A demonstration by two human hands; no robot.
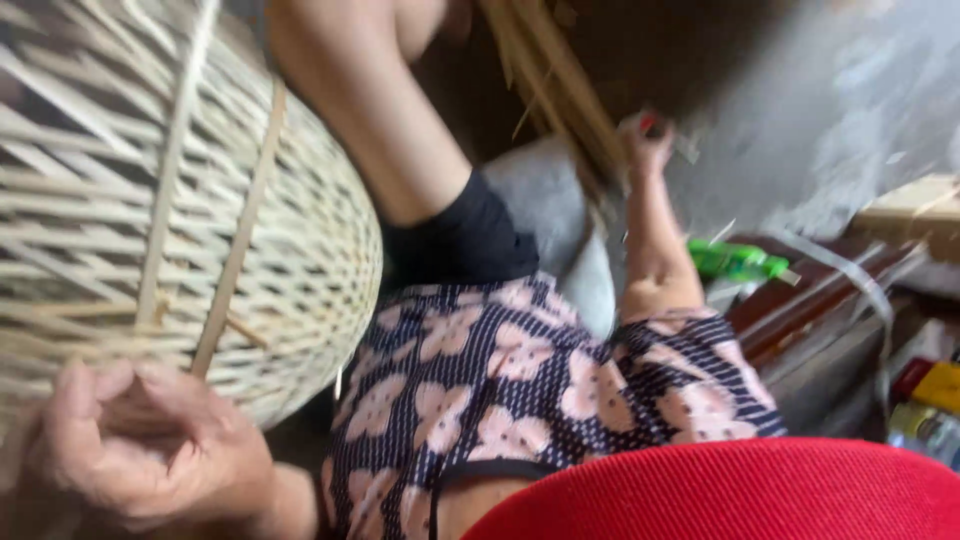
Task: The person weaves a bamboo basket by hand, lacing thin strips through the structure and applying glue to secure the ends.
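Honestly, it's blurry: the woven bamboo basket fills the upper left, half cut off. My left hand curls shut on its rim strips. My right hand reaches the bamboo strips, grip unclear.

A green bottle lies on its side near dark red-brown boards. A pale strap curves over those boards. At the right edge sit a yellow box and a small red item, touching or nearly so. A pale wooden block rests higher up on the right. The grey floor spreads behind, blurred. A grey cushion lies against the flowered cloth. A red fabric edge fills the bottom.
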